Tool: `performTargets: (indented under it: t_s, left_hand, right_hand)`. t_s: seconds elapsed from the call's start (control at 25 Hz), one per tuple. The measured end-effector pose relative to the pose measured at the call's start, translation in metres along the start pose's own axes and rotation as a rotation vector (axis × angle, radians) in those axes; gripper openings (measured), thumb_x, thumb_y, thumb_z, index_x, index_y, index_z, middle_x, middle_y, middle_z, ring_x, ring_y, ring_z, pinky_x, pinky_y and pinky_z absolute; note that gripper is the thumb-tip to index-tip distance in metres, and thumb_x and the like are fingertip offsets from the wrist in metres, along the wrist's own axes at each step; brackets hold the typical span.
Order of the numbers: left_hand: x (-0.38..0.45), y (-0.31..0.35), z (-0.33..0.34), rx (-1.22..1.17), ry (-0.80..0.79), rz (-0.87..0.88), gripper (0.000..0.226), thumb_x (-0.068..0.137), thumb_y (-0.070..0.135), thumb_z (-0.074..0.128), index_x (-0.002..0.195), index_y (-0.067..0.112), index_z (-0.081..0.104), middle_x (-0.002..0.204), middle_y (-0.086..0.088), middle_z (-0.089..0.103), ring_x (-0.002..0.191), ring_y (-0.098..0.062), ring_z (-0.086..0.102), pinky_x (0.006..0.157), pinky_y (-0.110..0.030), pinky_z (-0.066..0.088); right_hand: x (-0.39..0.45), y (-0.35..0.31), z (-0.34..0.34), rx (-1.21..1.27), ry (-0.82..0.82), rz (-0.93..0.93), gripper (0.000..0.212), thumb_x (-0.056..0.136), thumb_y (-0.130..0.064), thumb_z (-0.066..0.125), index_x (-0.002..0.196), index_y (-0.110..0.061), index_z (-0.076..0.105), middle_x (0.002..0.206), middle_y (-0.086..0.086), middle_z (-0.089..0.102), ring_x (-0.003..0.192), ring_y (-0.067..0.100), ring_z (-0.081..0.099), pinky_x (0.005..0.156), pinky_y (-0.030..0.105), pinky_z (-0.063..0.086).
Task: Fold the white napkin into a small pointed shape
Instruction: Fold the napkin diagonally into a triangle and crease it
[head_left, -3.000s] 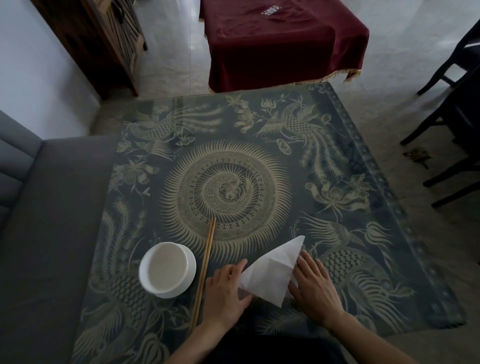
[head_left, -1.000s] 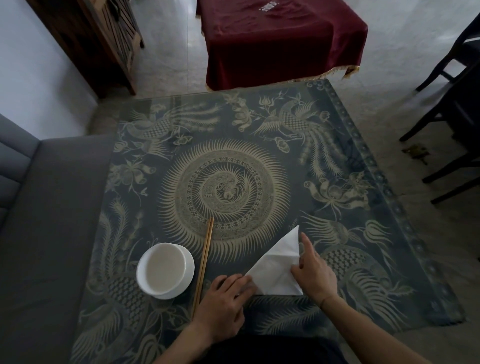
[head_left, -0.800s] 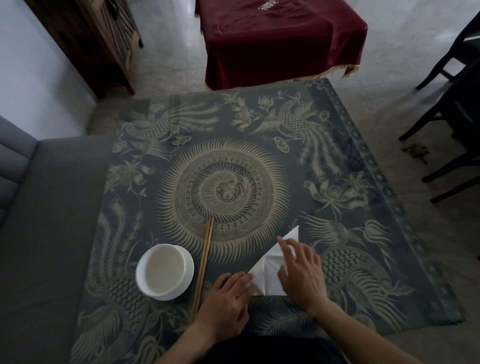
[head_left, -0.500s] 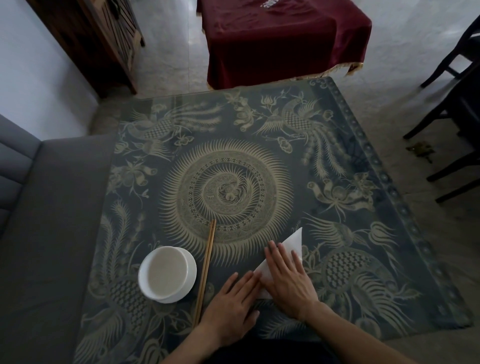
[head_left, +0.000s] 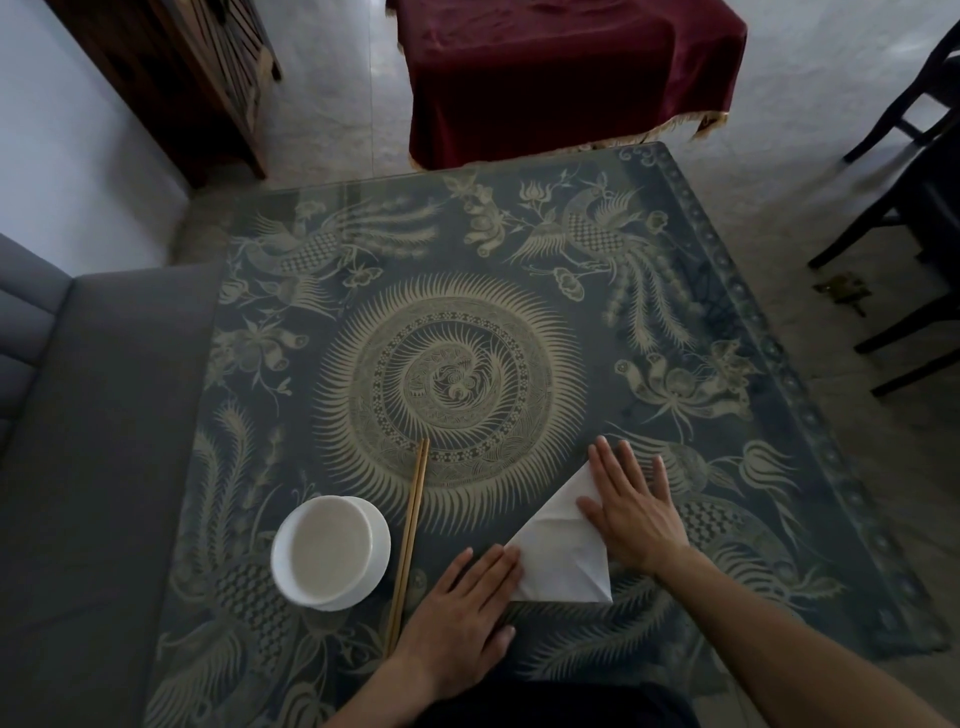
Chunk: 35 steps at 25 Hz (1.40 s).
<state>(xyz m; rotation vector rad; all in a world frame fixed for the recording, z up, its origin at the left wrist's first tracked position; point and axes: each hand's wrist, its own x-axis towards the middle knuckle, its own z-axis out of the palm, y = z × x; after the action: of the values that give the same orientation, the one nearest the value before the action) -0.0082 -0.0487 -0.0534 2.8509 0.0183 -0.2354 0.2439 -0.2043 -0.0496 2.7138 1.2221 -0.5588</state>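
The white napkin lies folded into a triangle near the front of the patterned table, its tip pointing away to the upper right. My right hand lies flat, fingers spread, over the napkin's upper right part and hides the tip. My left hand rests flat on the table with its fingertips touching the napkin's lower left corner. Neither hand grips anything.
A white bowl stands at the front left, with a pair of wooden chopsticks lying beside it. A grey sofa borders the table's left side. A maroon-draped table stands beyond, dark chair legs to the right.
My right hand has slid up and to the right along the napkin, pressing it flat. The lower flap is folded up, giving a straight bottom edge. My left hand stayed at the lower left corner.
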Motion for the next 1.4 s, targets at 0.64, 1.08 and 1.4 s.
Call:
performTargets:
  t_s: [0.64, 1.08, 1.4]
  left_hand:
    - [0.052, 0.03, 0.003, 0.048, -0.003, -0.142, 0.071, 0.1, 0.054, 0.033, 0.152, 0.006, 0.026, 0.16, -0.009, 0.022, 0.149, -0.022, 0.012, 0.114, -0.048, 0.012]
    - [0.012, 0.017, 0.007, 0.055, 0.015, -0.142, 0.069, 0.099, 0.052, 0.038, 0.152, 0.009, 0.029, 0.161, -0.006, 0.023, 0.148, -0.02, 0.017, 0.112, -0.05, 0.016]
    - [-0.042, -0.003, 0.016, 0.147, 0.038, -0.083, 0.065, 0.098, 0.051, 0.04, 0.149, 0.01, 0.037, 0.159, -0.006, 0.029, 0.146, -0.022, 0.025, 0.108, -0.055, 0.023]
  right_hand:
    - [-0.043, -0.053, 0.027, -0.007, 0.12, -0.263, 0.066, 0.095, -0.041, 0.031, 0.151, -0.004, 0.029, 0.16, 0.016, 0.021, 0.148, 0.032, 0.013, 0.112, 0.056, 0.014]
    - [-0.037, -0.046, 0.015, 0.076, 0.021, -0.187, 0.1, 0.083, -0.083, 0.029, 0.156, -0.016, 0.015, 0.163, -0.001, 0.009, 0.149, 0.023, 0.002, 0.113, 0.057, 0.005]
    - [-0.037, -0.041, 0.015, 0.096, 0.055, -0.177, 0.107, 0.078, -0.091, 0.024, 0.156, -0.022, -0.001, 0.162, -0.003, -0.013, 0.148, 0.021, -0.015, 0.114, 0.056, -0.01]
